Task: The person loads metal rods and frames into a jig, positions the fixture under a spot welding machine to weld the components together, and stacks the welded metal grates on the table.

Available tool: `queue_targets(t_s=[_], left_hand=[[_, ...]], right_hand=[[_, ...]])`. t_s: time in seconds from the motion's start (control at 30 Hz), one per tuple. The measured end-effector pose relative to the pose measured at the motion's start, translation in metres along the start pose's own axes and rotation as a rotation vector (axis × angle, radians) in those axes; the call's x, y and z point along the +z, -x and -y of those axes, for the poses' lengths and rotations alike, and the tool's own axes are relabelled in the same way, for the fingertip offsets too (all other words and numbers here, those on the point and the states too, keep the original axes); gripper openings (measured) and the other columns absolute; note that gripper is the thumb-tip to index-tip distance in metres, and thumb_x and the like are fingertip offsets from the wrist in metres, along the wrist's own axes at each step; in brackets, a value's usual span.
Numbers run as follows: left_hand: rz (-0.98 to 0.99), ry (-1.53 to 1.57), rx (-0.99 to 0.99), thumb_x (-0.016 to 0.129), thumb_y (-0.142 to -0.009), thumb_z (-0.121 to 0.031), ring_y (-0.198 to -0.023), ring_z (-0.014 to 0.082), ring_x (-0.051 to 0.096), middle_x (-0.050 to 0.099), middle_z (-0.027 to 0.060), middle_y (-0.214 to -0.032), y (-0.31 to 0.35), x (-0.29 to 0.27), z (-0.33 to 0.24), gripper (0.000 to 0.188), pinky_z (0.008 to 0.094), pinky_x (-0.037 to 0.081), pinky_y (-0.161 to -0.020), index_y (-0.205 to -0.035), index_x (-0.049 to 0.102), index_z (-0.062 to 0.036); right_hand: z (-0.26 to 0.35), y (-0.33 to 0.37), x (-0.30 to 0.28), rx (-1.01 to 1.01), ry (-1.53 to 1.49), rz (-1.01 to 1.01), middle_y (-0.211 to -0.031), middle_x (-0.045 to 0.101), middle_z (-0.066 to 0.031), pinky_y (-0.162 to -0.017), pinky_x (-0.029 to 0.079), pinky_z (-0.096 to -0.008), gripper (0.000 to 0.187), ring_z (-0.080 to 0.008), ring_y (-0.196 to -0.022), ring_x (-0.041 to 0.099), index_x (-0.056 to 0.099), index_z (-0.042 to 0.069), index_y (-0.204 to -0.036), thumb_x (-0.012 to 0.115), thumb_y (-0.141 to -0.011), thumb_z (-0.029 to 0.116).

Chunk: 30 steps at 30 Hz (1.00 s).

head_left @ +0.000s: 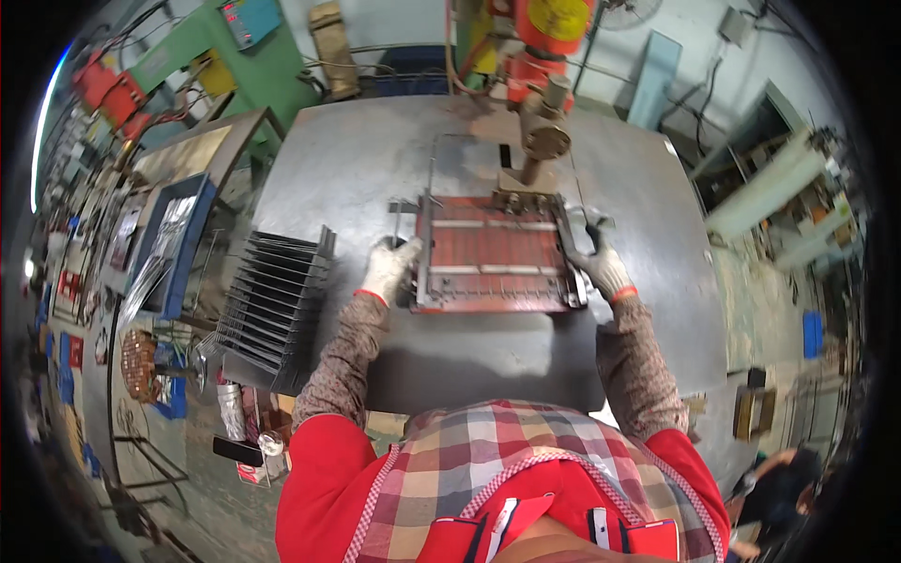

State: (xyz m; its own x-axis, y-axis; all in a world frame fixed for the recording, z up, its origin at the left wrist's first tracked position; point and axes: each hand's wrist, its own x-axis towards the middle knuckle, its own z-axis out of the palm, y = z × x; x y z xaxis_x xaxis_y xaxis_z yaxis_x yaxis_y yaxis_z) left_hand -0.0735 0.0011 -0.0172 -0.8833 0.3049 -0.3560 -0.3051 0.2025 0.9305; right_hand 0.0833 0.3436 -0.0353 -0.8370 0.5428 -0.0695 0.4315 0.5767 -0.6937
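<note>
A flat rectangular jig lies on the metal table, with a reddish-brown bed, two pale crossbars and dark metal side rails. My left hand, in a white glove, closes on its left rail. On the opposite side my right hand, gloved with dark fingertips, grips the right rail with thumb and fingers around it. Part of the fingers on both sides is hidden by the rails. Above the jig's far edge hangs the metal head of a red machine, its lower block close to the far rail.
A stack of thin dark wire racks stands left on the grey metal table. Farther left, a blue bin holds thin metal parts. A green machine stands behind. Another person is low at the right.
</note>
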Motion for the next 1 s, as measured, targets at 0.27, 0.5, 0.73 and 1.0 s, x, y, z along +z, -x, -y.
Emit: queue_targets(t_s=[0.27,0.5,0.73,1.0], left_hand=[[-0.063,-0.594,0.14,0.057,-0.08,-0.058,-0.094,0.0372,0.062,0.064,0.0267,-0.092,0.044,0.007,0.067,0.068,0.0422,0.049,-0.079,-0.106,0.053,0.0042],[-0.242,-0.916,0.34,0.047,-0.088,-0.051,-0.104,0.0415,0.055,0.054,0.0247,-0.117,-0.015,0.031,0.033,0.055,0.0469,0.045,-0.089,-0.118,0.049,-0.0051],[-0.197,-1.136,0.468,0.045,-0.089,-0.045,-0.1,0.0375,0.058,0.06,0.0225,-0.104,-0.028,0.034,0.025,0.047,0.0448,0.046,-0.087,-0.106,0.058,-0.0029],[-0.447,-1.289,0.461,0.051,-0.085,-0.048,-0.103,0.0299,0.058,0.058,0.0159,-0.11,-0.018,0.062,0.009,0.051,0.0417,0.048,-0.087,-0.112,0.055,-0.0048]], right_hand=[[-0.01,0.088,-0.002,0.092,0.34,0.062,-0.109,0.061,-0.0201,-0.085,0.05,-0.0366,0.052,-0.0311,-0.095,0.063,0.06,0.006,-0.115,0.068,-0.069,0.03],[-0.005,0.117,-0.045,0.002,-0.938,-0.136,-0.118,0.057,-0.0172,-0.084,0.053,-0.0394,0.048,-0.0285,-0.106,0.059,0.045,-0.006,-0.128,0.055,-0.081,-0.003],[-0.08,0.165,-0.143,0.083,-0.989,-0.627,-0.108,0.059,-0.0157,-0.08,0.055,-0.0368,0.042,-0.0271,-0.096,0.063,0.05,-0.006,-0.12,0.062,-0.08,-0.001],[-0.257,0.191,-0.143,0.332,-1.164,-0.746,-0.104,0.063,-0.0195,-0.077,0.053,-0.0313,0.041,-0.0261,-0.091,0.064,0.05,-0.005,-0.119,0.059,-0.081,0.005]])
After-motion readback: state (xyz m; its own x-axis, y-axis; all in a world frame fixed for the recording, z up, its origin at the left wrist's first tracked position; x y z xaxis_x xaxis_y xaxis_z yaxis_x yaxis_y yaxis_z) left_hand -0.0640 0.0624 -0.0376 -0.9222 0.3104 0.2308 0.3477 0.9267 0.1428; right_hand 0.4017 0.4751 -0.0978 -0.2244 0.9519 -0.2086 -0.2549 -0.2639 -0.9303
